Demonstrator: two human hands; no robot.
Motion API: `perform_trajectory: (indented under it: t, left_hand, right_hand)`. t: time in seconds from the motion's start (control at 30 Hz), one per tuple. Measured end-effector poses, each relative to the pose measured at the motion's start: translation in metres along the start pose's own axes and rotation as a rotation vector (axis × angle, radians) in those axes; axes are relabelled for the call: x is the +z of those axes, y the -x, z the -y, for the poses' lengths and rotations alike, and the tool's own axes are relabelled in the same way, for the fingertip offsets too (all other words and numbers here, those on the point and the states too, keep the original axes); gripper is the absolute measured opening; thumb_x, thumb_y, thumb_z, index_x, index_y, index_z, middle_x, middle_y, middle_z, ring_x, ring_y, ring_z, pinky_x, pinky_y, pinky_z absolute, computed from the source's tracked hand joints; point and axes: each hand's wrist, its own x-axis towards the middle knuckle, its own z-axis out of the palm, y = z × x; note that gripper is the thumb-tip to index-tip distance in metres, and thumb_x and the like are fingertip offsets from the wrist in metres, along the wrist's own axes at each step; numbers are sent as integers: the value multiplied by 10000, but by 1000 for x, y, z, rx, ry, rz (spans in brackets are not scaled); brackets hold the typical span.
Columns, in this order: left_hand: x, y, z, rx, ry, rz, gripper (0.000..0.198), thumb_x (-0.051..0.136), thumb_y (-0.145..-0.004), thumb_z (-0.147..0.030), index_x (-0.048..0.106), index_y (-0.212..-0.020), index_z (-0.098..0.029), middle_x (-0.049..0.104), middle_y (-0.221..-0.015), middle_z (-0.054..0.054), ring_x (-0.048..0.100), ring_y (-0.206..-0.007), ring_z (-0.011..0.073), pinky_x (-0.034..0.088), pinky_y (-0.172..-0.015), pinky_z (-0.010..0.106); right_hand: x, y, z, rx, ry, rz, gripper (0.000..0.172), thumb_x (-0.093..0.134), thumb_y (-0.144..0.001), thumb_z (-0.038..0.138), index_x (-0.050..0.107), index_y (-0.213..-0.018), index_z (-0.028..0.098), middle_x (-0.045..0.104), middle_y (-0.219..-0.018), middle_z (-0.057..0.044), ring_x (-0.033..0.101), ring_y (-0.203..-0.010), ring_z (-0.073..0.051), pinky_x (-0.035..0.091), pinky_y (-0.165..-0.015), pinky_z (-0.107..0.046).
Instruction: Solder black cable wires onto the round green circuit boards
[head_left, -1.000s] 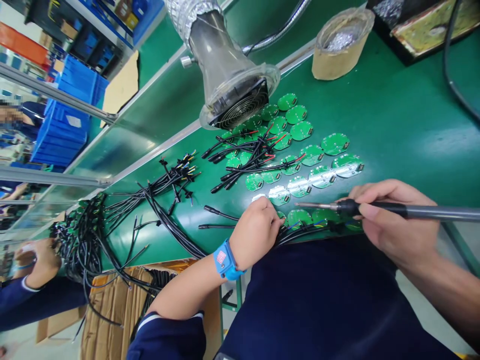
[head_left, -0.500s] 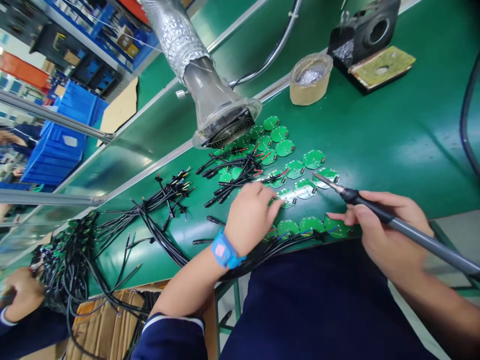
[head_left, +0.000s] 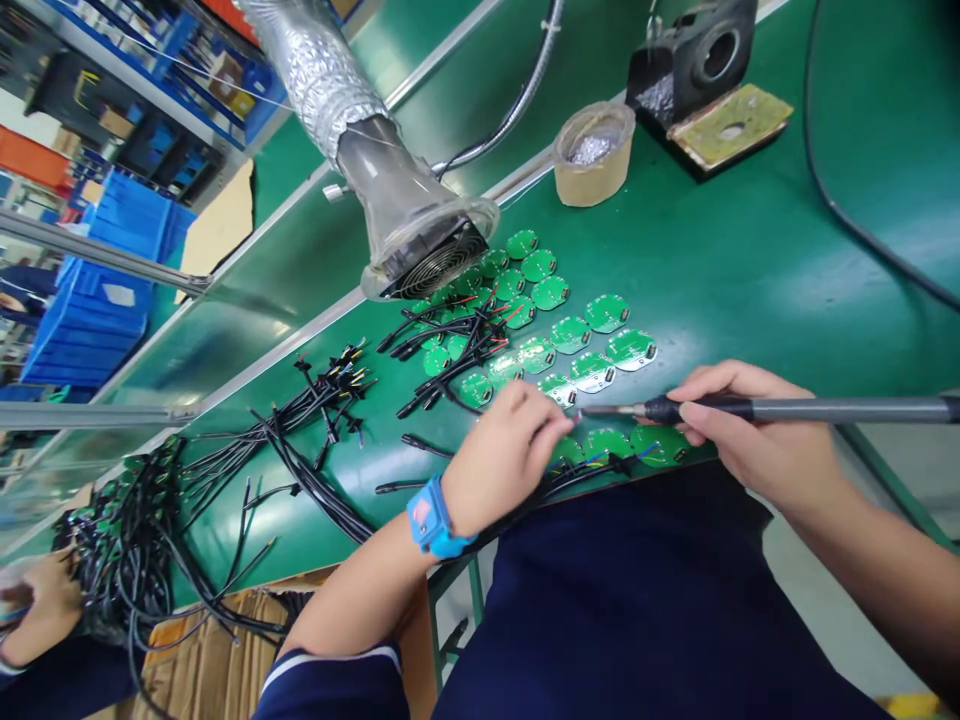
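My right hand (head_left: 757, 440) is closed round a soldering iron (head_left: 795, 409), held level, its tip close to my left fingertips. My left hand (head_left: 504, 455), with a blue wrist strap (head_left: 430, 518), is curled in a pinch over a round green circuit board (head_left: 566, 450) at the table's near edge; what the fingers hold is hidden. Two more round boards (head_left: 634, 443) with black wires attached lie along that edge under the iron. Rows of loose round green boards (head_left: 570, 335) lie just beyond.
A fume-extractor hood (head_left: 420, 235) on a foil duct hangs over the boards. Black wire bundles (head_left: 315, 400) spread to the left. A tape roll (head_left: 592, 155) holding solder bits and an iron stand (head_left: 705, 75) sit at the back. Another person's hand (head_left: 37, 610) works wires at far left.
The soldering iron has swung down from a raised tilt over the loose boards to level, its tip now near my left fingers. My left hand shifted slightly toward the near edge.
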Motion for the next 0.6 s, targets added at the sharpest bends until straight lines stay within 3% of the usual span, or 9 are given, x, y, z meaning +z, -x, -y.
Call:
perform_trajectory:
  t: [0.07, 0.2, 0.4, 0.6]
  left_hand:
    - [7, 14, 0, -65, 41, 97, 128, 487, -903, -210, 595, -857, -159, 524, -877, 51, 522, -830, 140, 469, -790, 286]
    - [17, 20, 7, -165, 49, 117, 139, 527, -879, -206, 637, -816, -149, 521, -844, 51, 524, -792, 145, 474, -760, 296]
    - [13, 8, 8, -164, 14, 217, 134, 555, -857, -191, 657, -783, -144, 513, -837, 53, 519, -785, 148, 472, -750, 296]
    - [13, 6, 5, -177, -25, 229, 132, 555, -854, -190, 660, -794, -139, 504, -841, 58, 514, -789, 150, 468, -749, 292]
  right_hand:
    - [-4, -3, -2, -17, 21, 82, 123, 628, -790, 335, 613, -816, 216, 577, -734, 9, 553, -616, -107, 403, -503, -222]
    - [-4, -8, 4, -55, 97, 183, 101, 622, -778, 310, 610, -769, 210, 595, -721, 10, 552, -644, -112, 426, -566, -227]
    - [0, -10, 18, -52, 178, 228, 130, 607, -763, 322, 614, -735, 194, 627, -700, -11, 570, -630, -140, 456, -564, -246]
    - [1, -9, 17, -89, 209, 241, 73, 597, -769, 282, 609, -747, 214, 622, -689, 5, 563, -612, -129, 454, -547, -232]
